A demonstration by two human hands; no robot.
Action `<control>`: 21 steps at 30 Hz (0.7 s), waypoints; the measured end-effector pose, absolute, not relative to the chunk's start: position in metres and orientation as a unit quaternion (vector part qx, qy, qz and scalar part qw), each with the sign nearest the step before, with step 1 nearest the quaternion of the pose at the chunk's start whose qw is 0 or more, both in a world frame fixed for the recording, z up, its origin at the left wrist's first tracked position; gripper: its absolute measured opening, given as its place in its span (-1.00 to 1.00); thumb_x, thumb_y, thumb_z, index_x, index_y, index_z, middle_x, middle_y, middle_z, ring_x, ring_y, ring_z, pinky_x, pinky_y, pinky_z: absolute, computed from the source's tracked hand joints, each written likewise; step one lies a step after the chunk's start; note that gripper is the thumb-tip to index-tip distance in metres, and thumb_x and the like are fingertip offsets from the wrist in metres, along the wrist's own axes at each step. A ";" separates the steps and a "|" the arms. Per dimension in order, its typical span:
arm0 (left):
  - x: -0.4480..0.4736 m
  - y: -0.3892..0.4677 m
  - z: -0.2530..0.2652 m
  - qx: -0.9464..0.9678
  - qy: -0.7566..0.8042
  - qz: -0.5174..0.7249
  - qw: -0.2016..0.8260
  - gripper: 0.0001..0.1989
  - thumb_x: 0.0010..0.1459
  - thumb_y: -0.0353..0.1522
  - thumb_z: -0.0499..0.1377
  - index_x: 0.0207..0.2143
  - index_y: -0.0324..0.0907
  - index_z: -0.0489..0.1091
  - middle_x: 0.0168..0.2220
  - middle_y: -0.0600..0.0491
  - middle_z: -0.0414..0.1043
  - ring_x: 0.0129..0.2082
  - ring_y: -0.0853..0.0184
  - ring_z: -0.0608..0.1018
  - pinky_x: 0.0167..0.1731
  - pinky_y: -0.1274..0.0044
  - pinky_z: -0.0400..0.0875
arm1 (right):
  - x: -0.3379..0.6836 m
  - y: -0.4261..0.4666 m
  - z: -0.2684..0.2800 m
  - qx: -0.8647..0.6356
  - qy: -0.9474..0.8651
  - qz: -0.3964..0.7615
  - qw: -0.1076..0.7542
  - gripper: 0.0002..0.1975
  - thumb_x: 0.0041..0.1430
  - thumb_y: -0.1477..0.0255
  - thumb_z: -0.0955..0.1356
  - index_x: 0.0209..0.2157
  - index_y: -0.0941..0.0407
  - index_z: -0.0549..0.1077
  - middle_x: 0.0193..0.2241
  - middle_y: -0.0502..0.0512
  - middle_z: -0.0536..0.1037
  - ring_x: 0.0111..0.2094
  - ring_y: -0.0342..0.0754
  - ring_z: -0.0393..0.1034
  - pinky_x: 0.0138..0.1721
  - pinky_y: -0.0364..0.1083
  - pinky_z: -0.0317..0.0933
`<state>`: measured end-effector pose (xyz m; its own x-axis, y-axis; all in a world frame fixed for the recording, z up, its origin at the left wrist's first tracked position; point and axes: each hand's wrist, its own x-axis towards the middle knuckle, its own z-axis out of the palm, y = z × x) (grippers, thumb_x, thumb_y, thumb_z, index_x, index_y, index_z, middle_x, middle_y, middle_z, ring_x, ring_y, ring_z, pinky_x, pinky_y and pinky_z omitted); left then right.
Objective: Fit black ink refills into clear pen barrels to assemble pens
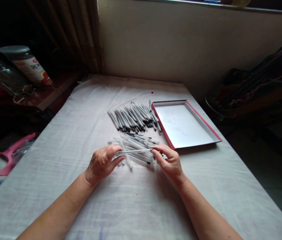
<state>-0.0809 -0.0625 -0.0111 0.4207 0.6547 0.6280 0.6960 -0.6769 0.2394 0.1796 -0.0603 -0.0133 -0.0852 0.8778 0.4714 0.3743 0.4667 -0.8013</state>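
Note:
Between my two hands a pale translucent pen [137, 151] is held nearly level, above a loose heap of pen parts [141, 160]. My left hand [107, 160] pinches its left end between thumb and fingers. At the other end, my right hand [167, 160] grips the pen's dark tip with thumb and forefinger. The heap below holds clear barrels and thin dark refills, lying crosswise. Just beyond it lies a larger pile of pens [133, 116] with black ends, mostly pointing toward me.
A shallow box lid [186, 123] with red edges and a white inside lies right of the pens. A white cloth [55, 166] covers the table. At the left are a pink-handled object [10, 153], a labelled jar [30, 66] and glasses [20, 96]. A wall [156, 43] stands behind.

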 end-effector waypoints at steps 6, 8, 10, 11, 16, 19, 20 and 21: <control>-0.085 -0.060 -0.016 -0.826 -0.414 -0.381 -0.032 -0.89 0.27 -0.33 0.11 -0.20 -0.16 0.37 -0.38 0.05 0.50 -0.40 0.39 0.56 -0.39 0.60 0.43 | 0.180 -0.061 -0.017 -0.448 -0.695 0.258 0.500 -0.88 0.18 0.44 0.37 -0.28 0.07 0.58 -0.38 0.12 0.62 -0.38 -0.04 0.47 -0.36 -0.06 0.37; -0.088 -0.060 -0.017 -0.825 -0.422 -0.370 -0.061 -0.85 0.29 -0.29 0.08 -0.23 -0.17 0.39 -0.41 0.05 0.50 -0.41 0.39 0.57 -0.38 0.60 0.43 | 0.178 -0.061 -0.018 -0.439 -0.697 0.258 0.506 -0.86 0.18 0.46 0.37 -0.24 0.06 0.58 -0.36 0.13 0.61 -0.33 -0.03 0.48 -0.31 -0.05 0.38; -0.089 -0.061 -0.019 -0.822 -0.429 -0.364 -0.091 -0.81 0.30 -0.27 0.07 -0.20 -0.17 0.40 -0.38 0.05 0.52 -0.41 0.39 0.57 -0.38 0.60 0.44 | 0.177 -0.060 -0.020 -0.433 -0.698 0.254 0.511 -0.85 0.18 0.48 0.37 -0.23 0.06 0.57 -0.34 0.13 0.61 -0.31 -0.02 0.48 -0.28 -0.03 0.39; -0.089 -0.061 -0.020 -0.816 -0.436 -0.366 -0.102 -0.80 0.29 -0.25 0.08 -0.17 -0.17 0.39 -0.37 0.05 0.53 -0.43 0.40 0.57 -0.39 0.60 0.44 | 0.177 -0.060 -0.020 -0.433 -0.699 0.249 0.512 -0.85 0.18 0.48 0.37 -0.22 0.06 0.57 -0.34 0.13 0.61 -0.30 -0.02 0.48 -0.27 -0.03 0.39; -0.085 -0.061 -0.022 -0.797 -0.449 -0.393 -0.096 -0.84 0.25 -0.28 0.14 -0.16 -0.14 0.32 -0.37 0.12 0.48 -0.56 0.49 0.47 -0.48 0.63 0.41 | 0.178 -0.059 -0.021 -0.449 -0.702 0.224 0.506 -0.87 0.20 0.45 0.35 -0.27 0.06 0.56 -0.37 0.12 0.60 -0.31 -0.01 0.47 -0.25 0.00 0.39; -0.085 -0.059 -0.020 -0.807 -0.434 -0.390 -0.089 -0.87 0.28 -0.29 0.10 -0.23 -0.17 0.34 -0.41 0.09 0.46 -0.50 0.45 0.50 -0.44 0.61 0.42 | 0.179 -0.058 -0.021 -0.450 -0.703 0.228 0.502 -0.87 0.20 0.44 0.35 -0.27 0.06 0.56 -0.37 0.12 0.60 -0.31 -0.01 0.47 -0.25 -0.01 0.39; -0.086 -0.059 -0.019 -0.810 -0.432 -0.386 -0.092 -0.85 0.29 -0.28 0.08 -0.25 -0.17 0.35 -0.43 0.08 0.45 -0.48 0.43 0.51 -0.43 0.60 0.42 | 0.179 -0.058 -0.021 -0.447 -0.704 0.229 0.501 -0.87 0.20 0.44 0.35 -0.26 0.06 0.56 -0.36 0.12 0.60 -0.30 -0.01 0.47 -0.25 -0.01 0.39; -0.086 -0.059 -0.019 -0.812 -0.431 -0.382 -0.096 -0.83 0.30 -0.27 0.07 -0.28 -0.18 0.36 -0.44 0.07 0.45 -0.46 0.41 0.53 -0.42 0.59 0.42 | 0.179 -0.058 -0.021 -0.444 -0.706 0.230 0.501 -0.87 0.20 0.45 0.35 -0.25 0.06 0.56 -0.36 0.12 0.60 -0.30 -0.01 0.47 -0.25 -0.01 0.39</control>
<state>-0.0863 -0.0591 -0.0185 0.3374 0.7729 0.5374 0.6258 -0.6107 0.4853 0.1790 -0.0584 -0.0213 -0.1022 0.8581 0.5031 0.3965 0.4990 -0.7706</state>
